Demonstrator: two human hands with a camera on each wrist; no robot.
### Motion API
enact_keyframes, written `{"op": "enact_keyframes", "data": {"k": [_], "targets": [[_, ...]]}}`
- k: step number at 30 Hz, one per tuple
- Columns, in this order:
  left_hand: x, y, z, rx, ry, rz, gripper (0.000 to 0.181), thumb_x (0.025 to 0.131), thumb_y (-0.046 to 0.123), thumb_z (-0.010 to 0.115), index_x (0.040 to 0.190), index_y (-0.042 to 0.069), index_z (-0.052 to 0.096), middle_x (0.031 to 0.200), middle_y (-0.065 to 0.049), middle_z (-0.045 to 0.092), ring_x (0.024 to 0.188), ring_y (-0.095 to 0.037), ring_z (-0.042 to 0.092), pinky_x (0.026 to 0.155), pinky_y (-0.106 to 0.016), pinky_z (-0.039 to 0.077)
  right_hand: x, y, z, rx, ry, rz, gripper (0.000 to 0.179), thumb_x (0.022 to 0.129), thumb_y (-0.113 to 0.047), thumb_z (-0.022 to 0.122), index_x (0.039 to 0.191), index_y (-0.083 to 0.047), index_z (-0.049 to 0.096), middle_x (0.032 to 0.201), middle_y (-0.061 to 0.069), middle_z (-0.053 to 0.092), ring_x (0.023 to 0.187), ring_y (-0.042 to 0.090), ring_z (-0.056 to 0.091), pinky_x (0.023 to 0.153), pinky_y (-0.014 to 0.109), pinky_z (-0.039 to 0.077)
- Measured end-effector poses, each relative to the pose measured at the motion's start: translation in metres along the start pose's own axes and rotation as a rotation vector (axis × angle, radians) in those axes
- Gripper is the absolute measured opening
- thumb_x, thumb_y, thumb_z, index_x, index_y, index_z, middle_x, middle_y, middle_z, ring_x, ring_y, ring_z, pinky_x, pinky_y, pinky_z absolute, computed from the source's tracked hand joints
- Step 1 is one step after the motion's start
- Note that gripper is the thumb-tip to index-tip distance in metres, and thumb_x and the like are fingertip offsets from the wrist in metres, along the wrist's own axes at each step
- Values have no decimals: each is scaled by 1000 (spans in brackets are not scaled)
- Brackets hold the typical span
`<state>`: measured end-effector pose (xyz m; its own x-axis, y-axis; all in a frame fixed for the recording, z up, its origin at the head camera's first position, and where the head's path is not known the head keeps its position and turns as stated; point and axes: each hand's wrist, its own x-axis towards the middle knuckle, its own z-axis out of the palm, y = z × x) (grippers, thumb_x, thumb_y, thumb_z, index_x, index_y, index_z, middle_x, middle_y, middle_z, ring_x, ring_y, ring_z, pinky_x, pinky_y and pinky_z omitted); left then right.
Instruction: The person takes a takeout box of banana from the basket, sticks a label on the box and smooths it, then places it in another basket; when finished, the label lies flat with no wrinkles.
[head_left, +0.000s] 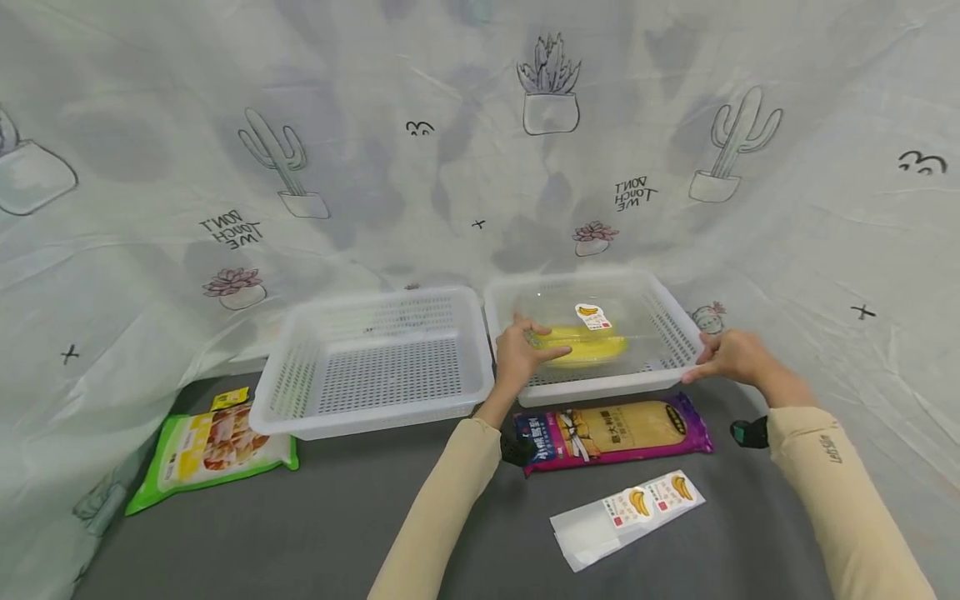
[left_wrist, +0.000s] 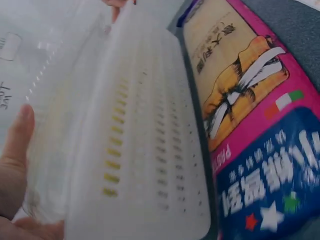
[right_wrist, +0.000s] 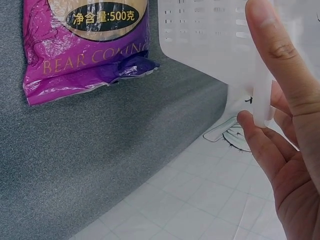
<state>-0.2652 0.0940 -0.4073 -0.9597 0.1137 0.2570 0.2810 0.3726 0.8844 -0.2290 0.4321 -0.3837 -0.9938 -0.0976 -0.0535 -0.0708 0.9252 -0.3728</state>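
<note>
The right white plastic basket (head_left: 600,387) holds a clear plastic box (head_left: 551,310) with yellow bananas (head_left: 585,348) inside and a banana sticker (head_left: 593,316) on top. My left hand (head_left: 519,354) grips the left end of this box, its thumb and fingers spread around it. Seen from the left wrist, the thumb (left_wrist: 21,130) lies against the clear plastic, beside the slotted basket wall (left_wrist: 145,130). My right hand (head_left: 738,358) pinches the basket's rim at the front right corner; the right wrist view has thumb and fingers on either side of the rim (right_wrist: 262,100).
To the left stands another white basket (head_left: 390,414). A purple pasta packet (head_left: 622,429) lies just in front of the right basket, and a white strip with banana stickers (head_left: 592,533) lies nearer. At far left are a green food bag (head_left: 217,454) and a small yellow packet (head_left: 230,398).
</note>
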Motion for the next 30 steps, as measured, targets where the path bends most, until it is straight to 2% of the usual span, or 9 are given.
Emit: {"op": "enact_keyframes", "data": {"k": [3,5,7,9,12,17,20,25,30], "targets": [[-1,1,8,40,22,-37,39,68,25,89,94,2,72,135,-27,50,115,-44,54,87,-45,52,-2,-1,1,-9,10,-8,43,64,-40,87,71,-1,73,131,36,39,57,15,31,47,24,29],[-2,1,13,43,21,-75,38,68,23,89,94,1,72,126,-21,59,109,-40,58,90,-45,51,-4,-2,0,-4,16,-11,41,64,-39,88,71,-1,73,131,35,40,56,14,30,47,24,29],[-1,2,17,70,5,-110,38,67,20,89,94,1,72,116,-16,65,116,-35,55,97,-42,47,-7,-1,0,-4,26,-13,39,65,-37,88,70,-1,73,130,35,40,54,13,29,46,24,28],[-1,3,21,103,-26,-146,37,66,17,90,94,0,72,107,-13,68,105,-31,60,94,-38,49,-11,0,-1,0,35,-8,39,64,-36,88,70,-1,73,130,35,41,53,13,28,46,24,28],[0,5,28,170,-68,-177,35,64,14,90,92,-1,75,107,-13,69,104,-30,62,94,-36,49,-16,2,-2,4,51,1,38,65,-35,88,70,-1,73,130,35,41,53,13,28,46,24,28],[0,6,37,190,-89,-211,35,66,13,89,96,0,75,112,-13,69,106,-30,62,92,-36,50,-25,5,-2,13,57,27,42,64,-39,88,72,0,73,131,34,41,53,13,30,46,24,29],[1,2,35,196,-87,-236,36,69,15,88,99,0,75,126,-17,61,111,-31,60,91,-36,51,-23,2,1,16,47,18,42,64,-39,88,72,-1,73,132,33,41,52,11,28,46,24,28],[7,-9,23,219,-64,-301,38,72,19,86,103,2,74,150,-22,31,129,-36,44,100,-39,44,-9,-10,7,24,19,-14,39,65,-36,88,74,-1,73,134,31,41,52,12,25,46,24,27],[17,-13,9,226,-135,-301,43,75,20,84,111,1,71,153,-23,23,129,-39,42,102,-41,42,-1,-18,6,28,17,-24,40,66,-34,87,76,1,73,134,32,40,53,12,25,46,24,28]]}}
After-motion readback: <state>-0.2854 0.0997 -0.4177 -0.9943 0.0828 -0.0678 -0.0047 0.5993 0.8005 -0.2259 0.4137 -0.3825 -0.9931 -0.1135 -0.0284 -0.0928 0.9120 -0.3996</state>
